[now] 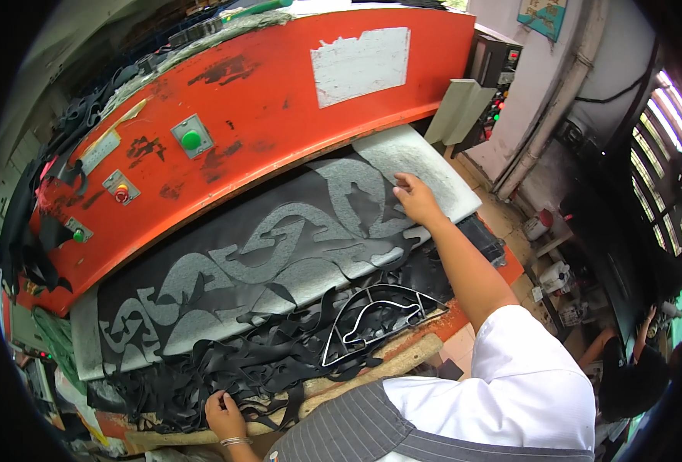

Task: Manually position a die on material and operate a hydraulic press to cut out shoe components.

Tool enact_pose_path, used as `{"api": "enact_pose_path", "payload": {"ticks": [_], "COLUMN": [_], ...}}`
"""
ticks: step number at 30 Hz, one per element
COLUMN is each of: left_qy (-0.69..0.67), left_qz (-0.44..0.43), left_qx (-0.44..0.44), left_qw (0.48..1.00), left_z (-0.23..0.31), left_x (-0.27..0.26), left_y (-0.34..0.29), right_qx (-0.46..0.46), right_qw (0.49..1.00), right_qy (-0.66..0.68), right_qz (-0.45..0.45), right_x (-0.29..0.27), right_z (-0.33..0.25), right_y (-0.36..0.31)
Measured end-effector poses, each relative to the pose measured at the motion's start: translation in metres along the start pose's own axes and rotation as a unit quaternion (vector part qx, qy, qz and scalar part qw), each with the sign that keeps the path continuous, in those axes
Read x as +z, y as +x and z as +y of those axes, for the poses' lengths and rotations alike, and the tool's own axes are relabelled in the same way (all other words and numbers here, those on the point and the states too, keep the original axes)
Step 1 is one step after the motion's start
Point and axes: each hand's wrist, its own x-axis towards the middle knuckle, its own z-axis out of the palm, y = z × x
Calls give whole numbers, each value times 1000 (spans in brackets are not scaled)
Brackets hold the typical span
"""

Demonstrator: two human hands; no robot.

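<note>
My right hand (418,199) reaches over the far right end of a black leather-like sheet (225,212), its fingers slightly bent and apart with nothing visible in them. The sheet lies on a thick white cutting board (441,165), which shows through several curved cutouts. Low in front, my left hand (225,417) has its fingers curled in at the edge of a tangled heap of black offcuts (225,362); what they hold, if anything, I cannot make out. A metal cutting die (383,316) with a curved outline rests on the heap, right of my left hand.
Behind the board stands an orange press (271,100) with a green button (191,139) and a red button (121,192). A worn beam (402,362) runs along the near edge. At far right another person (633,377) is at work. A control box (495,85) stands back right.
</note>
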Motion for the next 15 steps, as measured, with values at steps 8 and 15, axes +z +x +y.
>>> {"api": "enact_pose_path", "payload": {"ticks": [8, 15], "left_qy": [25, -42], "left_qz": [-72, -51], "left_qx": [-16, -13], "left_qw": [997, 998], "left_z": [6, -13], "left_x": [-36, -44], "left_y": [-26, -44], "right_qx": [70, 4], "right_qw": [993, 1000], "right_qy": [-96, -3], "right_qz": [11, -20], "right_x": [-71, -41], "right_z": [19, -53], "right_y": [-83, -82]}}
